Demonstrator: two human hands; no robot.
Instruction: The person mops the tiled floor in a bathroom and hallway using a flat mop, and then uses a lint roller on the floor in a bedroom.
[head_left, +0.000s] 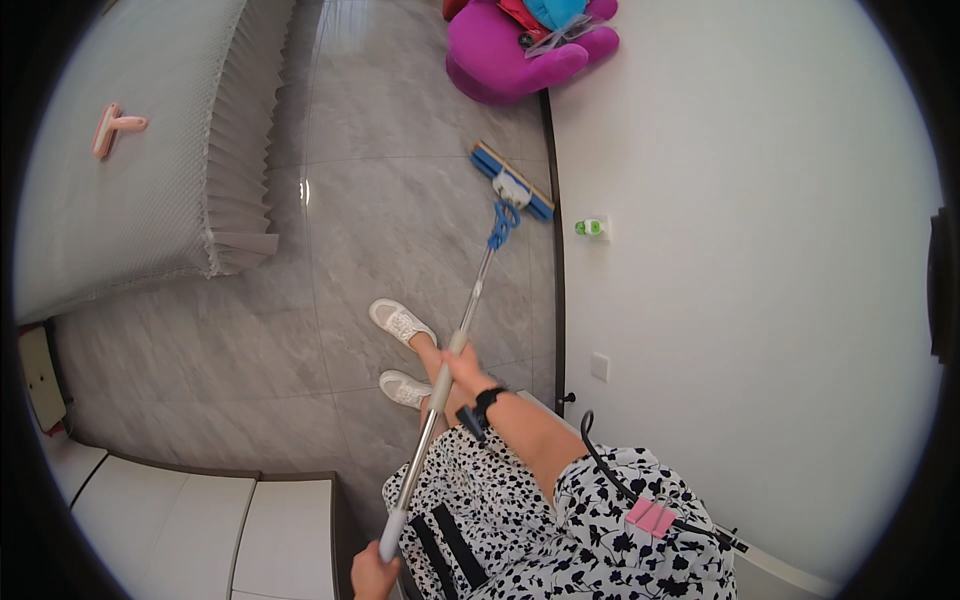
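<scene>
I hold a sponge mop with a metal pole (427, 442) slanting up and away across the view. My right hand (463, 367) closes around the beige sleeve (441, 386) midway along the pole. Lower down, my left hand (375, 574) grips the pale end of the handle (392, 534) near the bottom edge. The mop's blue head (512, 185) rests on the grey tiled floor (390, 225), its right end at the dark baseboard (555, 247). A blue lever (503, 223) joins head and pole.
A purple plush seat (495, 56) with things on it stands by the white wall (712, 225). At left is a bed (150, 202) with a pink lint brush (112, 129). A green-and-white plug-in device (589, 227) sits on the wall. White cabinets (172, 517) fill the lower left.
</scene>
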